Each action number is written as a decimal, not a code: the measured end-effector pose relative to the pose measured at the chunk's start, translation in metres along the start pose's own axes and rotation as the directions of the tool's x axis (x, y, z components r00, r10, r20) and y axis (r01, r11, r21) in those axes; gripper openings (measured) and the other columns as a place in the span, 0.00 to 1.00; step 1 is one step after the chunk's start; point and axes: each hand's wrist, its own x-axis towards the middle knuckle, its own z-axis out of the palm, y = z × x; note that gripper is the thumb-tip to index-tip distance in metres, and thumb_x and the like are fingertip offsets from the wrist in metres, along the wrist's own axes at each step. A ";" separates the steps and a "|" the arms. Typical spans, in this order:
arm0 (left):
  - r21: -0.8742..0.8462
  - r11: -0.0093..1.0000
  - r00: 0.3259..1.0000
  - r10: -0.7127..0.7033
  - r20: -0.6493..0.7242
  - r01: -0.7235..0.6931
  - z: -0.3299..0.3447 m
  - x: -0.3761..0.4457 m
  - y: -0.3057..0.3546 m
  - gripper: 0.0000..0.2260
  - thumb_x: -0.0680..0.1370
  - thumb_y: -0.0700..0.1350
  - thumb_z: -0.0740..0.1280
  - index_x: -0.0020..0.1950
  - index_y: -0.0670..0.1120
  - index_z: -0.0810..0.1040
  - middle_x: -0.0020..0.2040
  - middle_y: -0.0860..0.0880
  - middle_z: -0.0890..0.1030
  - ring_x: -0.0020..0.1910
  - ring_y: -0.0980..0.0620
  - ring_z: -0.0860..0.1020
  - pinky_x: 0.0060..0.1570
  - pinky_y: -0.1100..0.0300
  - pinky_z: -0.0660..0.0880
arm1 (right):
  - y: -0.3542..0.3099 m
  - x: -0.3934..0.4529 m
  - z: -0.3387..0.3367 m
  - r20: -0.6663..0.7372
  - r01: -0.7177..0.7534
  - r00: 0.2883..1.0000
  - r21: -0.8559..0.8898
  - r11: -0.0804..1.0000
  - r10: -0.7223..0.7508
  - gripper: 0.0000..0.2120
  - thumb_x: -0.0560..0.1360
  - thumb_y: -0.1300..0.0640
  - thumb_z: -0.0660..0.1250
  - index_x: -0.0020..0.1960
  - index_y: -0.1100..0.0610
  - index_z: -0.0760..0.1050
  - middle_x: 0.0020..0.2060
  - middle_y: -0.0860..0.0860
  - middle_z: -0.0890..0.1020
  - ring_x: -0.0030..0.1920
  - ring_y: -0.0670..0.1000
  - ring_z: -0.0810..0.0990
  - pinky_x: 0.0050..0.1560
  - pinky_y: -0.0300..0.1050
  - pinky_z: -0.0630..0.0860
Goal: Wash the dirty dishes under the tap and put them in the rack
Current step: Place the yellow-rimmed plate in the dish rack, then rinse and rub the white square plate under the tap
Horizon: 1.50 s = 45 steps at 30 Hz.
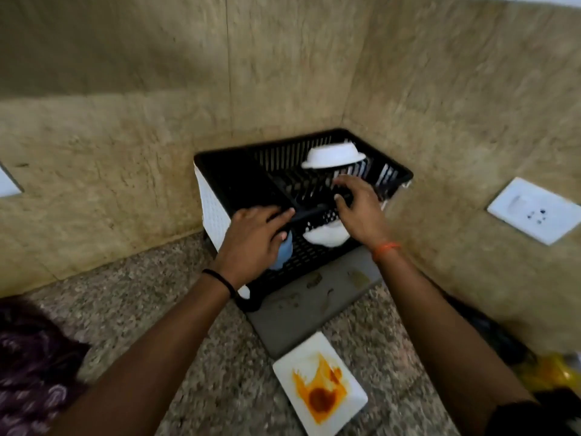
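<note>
Reaching into a corner of tan stone-look wall, a person's left hand [256, 234] and right hand [356, 204] work at a black slatted dish rack [239, 180] on a speckled granite counter [151, 297]. The left hand's fingers curl round a dark bar-like item lying across the rack's front rim, running left to right; whether the right hand grips it cannot be told. A white bowl [333, 157] sits upturned at the rack's back, another white dish [327, 237] shows behind the front slats, and a pale blue cup [283, 256] is half hidden under the left hand. A sauce-stained square white plate [319, 383] lies flat on the counter, near a grey drip tray [292, 322]. A wall socket [534, 210] is at right.
</note>
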 end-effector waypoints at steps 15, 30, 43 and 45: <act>-0.172 0.866 0.796 -0.332 0.506 0.470 0.112 -0.168 0.095 0.17 0.79 0.45 0.62 0.67 0.40 0.73 0.64 0.41 0.75 0.64 0.41 0.72 0.63 0.53 0.66 | 0.017 -0.332 0.026 0.303 -0.734 0.610 -0.134 0.666 0.732 0.24 0.68 0.49 0.66 0.60 0.60 0.75 0.56 0.60 0.78 0.59 0.60 0.76 0.53 0.48 0.72; -0.414 0.408 0.545 -0.290 0.786 0.814 0.101 -0.144 0.177 0.08 0.76 0.40 0.70 0.52 0.37 0.82 0.46 0.43 0.83 0.43 0.48 0.80 0.39 0.61 0.73 | 0.038 -0.377 -0.062 0.239 -0.838 0.352 0.511 0.190 0.905 0.10 0.75 0.69 0.65 0.54 0.61 0.77 0.46 0.59 0.81 0.45 0.59 0.81 0.37 0.46 0.79; -0.371 0.220 0.310 0.268 0.912 0.902 0.100 -0.145 0.427 0.07 0.79 0.39 0.64 0.56 0.44 0.78 0.48 0.44 0.83 0.41 0.49 0.81 0.38 0.59 0.76 | 0.088 -0.534 -0.267 -0.125 -0.725 0.225 0.641 0.252 0.966 0.10 0.76 0.66 0.68 0.57 0.62 0.79 0.49 0.56 0.84 0.46 0.55 0.83 0.37 0.40 0.80; -0.373 0.216 0.298 0.315 0.901 0.902 0.102 -0.148 0.467 0.06 0.79 0.39 0.64 0.55 0.43 0.78 0.48 0.43 0.83 0.40 0.50 0.81 0.37 0.59 0.76 | 0.094 -0.558 -0.294 -0.177 -0.713 0.186 0.653 0.257 0.966 0.11 0.76 0.66 0.68 0.58 0.61 0.78 0.50 0.56 0.83 0.45 0.51 0.83 0.37 0.39 0.80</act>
